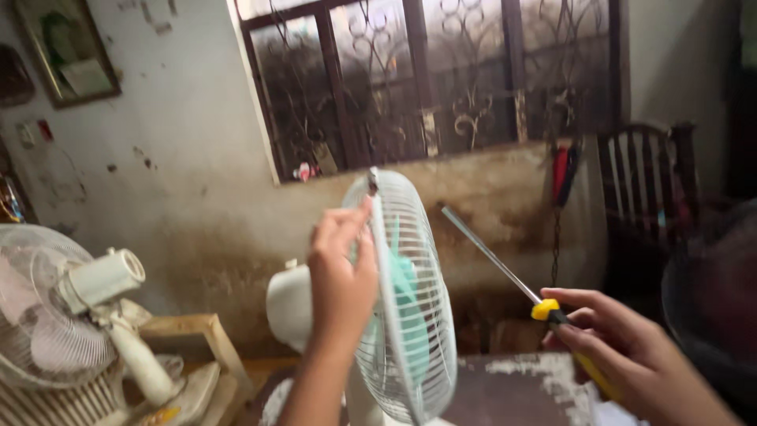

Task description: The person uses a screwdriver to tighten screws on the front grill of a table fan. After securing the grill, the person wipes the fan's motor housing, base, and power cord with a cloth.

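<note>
Beside a barred window point(441, 79), left hand point(341, 272) pinching the rim of a white fan guard point(406, 300), still closed over green blades point(406, 292), right hand point(631, 351) wrapped round a yellow-handled screwdriver point(544, 308), tip clear of the rim grip.

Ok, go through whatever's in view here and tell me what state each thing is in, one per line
Left hand: gripping the top rim of the fan guard.
Right hand: shut on the screwdriver.
Screwdriver: held, shaft pointing up-left, tip short of the guard.
Fan: upright, guard on, green blades behind it.
Second fan: tilted, at the left.
Window: barred, dark.
</note>
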